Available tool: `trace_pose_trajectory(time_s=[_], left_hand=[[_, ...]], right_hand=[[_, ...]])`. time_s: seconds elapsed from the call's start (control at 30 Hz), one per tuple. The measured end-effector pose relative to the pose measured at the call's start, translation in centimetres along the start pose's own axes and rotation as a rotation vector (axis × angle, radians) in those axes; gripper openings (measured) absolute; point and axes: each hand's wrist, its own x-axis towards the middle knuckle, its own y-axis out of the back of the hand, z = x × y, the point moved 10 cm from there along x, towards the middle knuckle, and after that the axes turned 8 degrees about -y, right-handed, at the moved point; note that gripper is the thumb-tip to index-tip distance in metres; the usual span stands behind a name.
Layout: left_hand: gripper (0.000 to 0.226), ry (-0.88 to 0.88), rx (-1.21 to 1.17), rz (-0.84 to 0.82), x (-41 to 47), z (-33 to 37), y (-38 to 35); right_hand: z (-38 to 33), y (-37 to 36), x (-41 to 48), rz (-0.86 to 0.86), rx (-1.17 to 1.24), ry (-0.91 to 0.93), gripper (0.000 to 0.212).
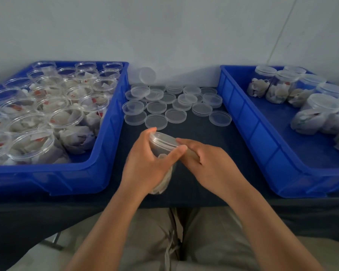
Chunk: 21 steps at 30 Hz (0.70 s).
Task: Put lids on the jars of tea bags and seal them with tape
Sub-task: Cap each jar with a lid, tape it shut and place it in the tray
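My left hand [145,165] grips the tilted jar [164,178] just nearer to me than the loose lids [175,115]. My right hand [205,163] touches its lid [162,138]; whether it pinches, I cannot tell.

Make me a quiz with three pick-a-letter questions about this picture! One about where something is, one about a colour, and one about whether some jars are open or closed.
1. Where do the loose lids lie?
A. on the floor
B. on the dark table
C. stacked on a shelf

2. What colour is the left bin?
A. red
B. green
C. blue

3. The jars in the right bin are:
A. lidded
B. open on top
C. turned upside down

Answers:
1 B, the lids are spread on the table between the two bins.
2 C, its walls are bright blue.
3 A, each jar whose top shows carries a clear lid.
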Motion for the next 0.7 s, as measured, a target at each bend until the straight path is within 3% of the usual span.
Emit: trace_pose_trajectory(time_s=[0.17, 0.23, 0.33, 0.57, 0.63, 0.7], left_hand=[[0.095, 0.034, -0.084, 0.064, 0.9, -1.2, 1.4], [0.090, 0.041, -0.119, 0.042, 1.2, -1.5, 1.7], [0.074, 0.072, -0.230, -0.040, 1.5, -2.1, 1.1], [0.079, 0.127, -0.789, -0.312, 0.4, -3.2, -2.9], [0.075, 0.207, -0.786, -0.281, 0.2, -3.9, -2.9], [0.063, 0.223, -0.602, -0.187, 0.6, -3.8, -1.7]], right_hand=[[1.1, -0.8, -0.2, -0.187, 0.097, -0.031, 0.077], [1.1, -0.5, -0.4, -0.200, 0.096, -0.001, 0.068], [1.3, 0.3, 0.0, -0.199, 0.092, 0.020, 0.060], [1.9, 0.1, 1.5, -0.267, 0.038, -0.026, 0.073], [1.5, -0.2, 1.8, -0.252, 0.034, -0.016, 0.071], [1.5, -0.2, 1.9, -0.215, 0.051, -0.025, 0.062]])
